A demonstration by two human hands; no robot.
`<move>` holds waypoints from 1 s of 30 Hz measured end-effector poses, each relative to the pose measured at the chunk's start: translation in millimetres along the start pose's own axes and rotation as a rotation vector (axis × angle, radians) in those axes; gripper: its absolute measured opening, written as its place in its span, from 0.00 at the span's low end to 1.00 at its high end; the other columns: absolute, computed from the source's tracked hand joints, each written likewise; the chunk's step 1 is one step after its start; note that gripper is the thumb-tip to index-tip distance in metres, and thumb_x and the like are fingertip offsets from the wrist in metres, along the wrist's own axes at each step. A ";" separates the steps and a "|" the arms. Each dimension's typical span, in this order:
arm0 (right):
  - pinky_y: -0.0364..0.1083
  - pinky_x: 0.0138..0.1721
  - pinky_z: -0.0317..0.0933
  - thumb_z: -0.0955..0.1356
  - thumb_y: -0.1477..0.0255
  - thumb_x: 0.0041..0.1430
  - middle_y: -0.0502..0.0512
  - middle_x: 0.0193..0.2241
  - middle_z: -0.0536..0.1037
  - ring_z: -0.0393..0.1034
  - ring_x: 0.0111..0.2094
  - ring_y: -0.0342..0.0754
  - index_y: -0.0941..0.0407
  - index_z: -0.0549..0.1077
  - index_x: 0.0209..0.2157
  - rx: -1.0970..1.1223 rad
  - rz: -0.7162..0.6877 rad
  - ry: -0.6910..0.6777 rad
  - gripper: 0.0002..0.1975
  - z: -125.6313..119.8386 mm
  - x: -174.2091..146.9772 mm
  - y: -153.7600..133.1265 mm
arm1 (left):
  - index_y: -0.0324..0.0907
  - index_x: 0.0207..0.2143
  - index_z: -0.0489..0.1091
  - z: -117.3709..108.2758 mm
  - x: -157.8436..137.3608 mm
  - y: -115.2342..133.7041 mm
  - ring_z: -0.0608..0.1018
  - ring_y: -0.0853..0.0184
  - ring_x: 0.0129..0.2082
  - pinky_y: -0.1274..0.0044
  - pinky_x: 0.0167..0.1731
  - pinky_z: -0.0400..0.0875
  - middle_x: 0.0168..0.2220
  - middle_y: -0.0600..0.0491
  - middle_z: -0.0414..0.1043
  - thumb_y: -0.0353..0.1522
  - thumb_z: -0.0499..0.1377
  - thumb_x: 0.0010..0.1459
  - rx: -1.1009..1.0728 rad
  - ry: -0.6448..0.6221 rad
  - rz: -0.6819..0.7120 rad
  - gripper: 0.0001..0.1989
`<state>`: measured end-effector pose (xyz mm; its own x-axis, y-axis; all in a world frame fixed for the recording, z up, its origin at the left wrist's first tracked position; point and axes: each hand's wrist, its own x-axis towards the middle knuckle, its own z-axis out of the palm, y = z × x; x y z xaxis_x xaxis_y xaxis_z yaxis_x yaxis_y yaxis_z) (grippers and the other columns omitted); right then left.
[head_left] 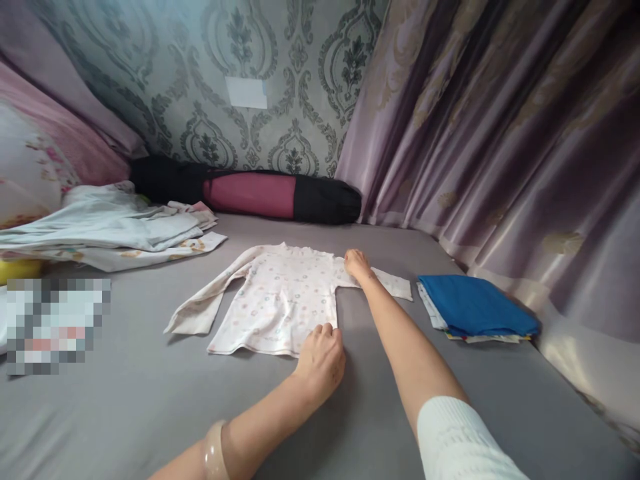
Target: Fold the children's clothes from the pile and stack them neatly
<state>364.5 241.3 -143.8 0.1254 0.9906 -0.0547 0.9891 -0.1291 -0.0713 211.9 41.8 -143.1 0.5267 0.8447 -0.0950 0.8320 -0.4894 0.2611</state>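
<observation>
A small white long-sleeved shirt [287, 297] with a pale scattered print lies spread on the grey sheet, its neck toward the wall. Its left-side sleeve slants out toward me, while the other sleeve stretches to the right. My left hand [323, 357], with a clear bangle on its wrist, is closed on the shirt's lower right hem corner. Up at the right shoulder, where the sleeve starts, my right hand [357, 265] has its fingers closed on the fabric. The fingertips of both hands are hidden.
A folded stack with blue cloth [477, 307] on top lies at the right near the curtain [480, 120]. Loose pale clothes [115, 223] are heaped at the left. A long black and maroon bag [250, 193] rests along the patterned wall. A blurred patch covers something at the left.
</observation>
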 end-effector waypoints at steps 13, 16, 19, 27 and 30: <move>0.48 0.48 0.58 0.59 0.81 0.59 0.64 0.48 0.72 0.64 0.51 0.54 0.59 0.72 0.47 -0.030 -0.007 0.113 0.17 11.9 -3.1 -2.2 | 0.39 0.35 0.69 9.7 4.6 -4.9 0.74 0.61 0.38 0.73 0.37 0.69 0.37 0.47 0.71 0.34 0.49 0.63 -0.078 0.080 0.075 0.11; 0.49 0.50 0.57 0.58 0.83 0.59 0.65 0.48 0.72 0.64 0.52 0.55 0.61 0.70 0.49 -0.045 -0.004 0.149 0.19 6.5 -10.3 -11.9 | 0.40 0.35 0.69 2.0 5.1 -10.2 0.75 0.61 0.39 0.71 0.39 0.69 0.37 0.46 0.72 0.36 0.44 0.66 -0.096 0.148 0.011 0.16; 0.50 0.53 0.53 0.55 0.82 0.61 0.65 0.50 0.71 0.61 0.54 0.55 0.61 0.68 0.51 -0.033 -0.084 0.208 0.20 7.1 -22.7 -33.0 | 0.38 0.45 0.68 2.0 8.6 -21.3 0.70 0.56 0.52 0.66 0.49 0.66 0.50 0.42 0.69 0.31 0.45 0.65 -0.028 0.269 -0.076 0.15; 0.55 0.63 0.38 0.52 0.64 0.68 0.61 0.66 0.50 0.39 0.66 0.53 0.60 0.51 0.65 0.137 -0.335 0.058 0.27 39.1 -38.4 -90.1 | 0.24 0.63 0.51 30.5 14.2 -32.4 0.48 0.47 0.66 0.56 0.62 0.48 0.65 0.31 0.47 0.40 0.41 0.65 -0.095 0.225 -0.128 0.32; 0.59 0.63 0.34 0.49 0.60 0.68 0.60 0.68 0.44 0.34 0.67 0.54 0.60 0.47 0.66 0.138 -0.293 0.010 0.30 46.3 -33.6 -94.2 | 0.22 0.64 0.48 27.7 13.5 -31.6 0.45 0.48 0.67 0.56 0.63 0.44 0.66 0.31 0.43 0.41 0.41 0.65 -0.160 0.185 -0.120 0.34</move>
<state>263.4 218.1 -181.4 -0.1622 0.9868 -0.0021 0.9634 0.1579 -0.2166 197.5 62.6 -179.3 0.3735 0.9268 0.0385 0.8405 -0.3556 0.4088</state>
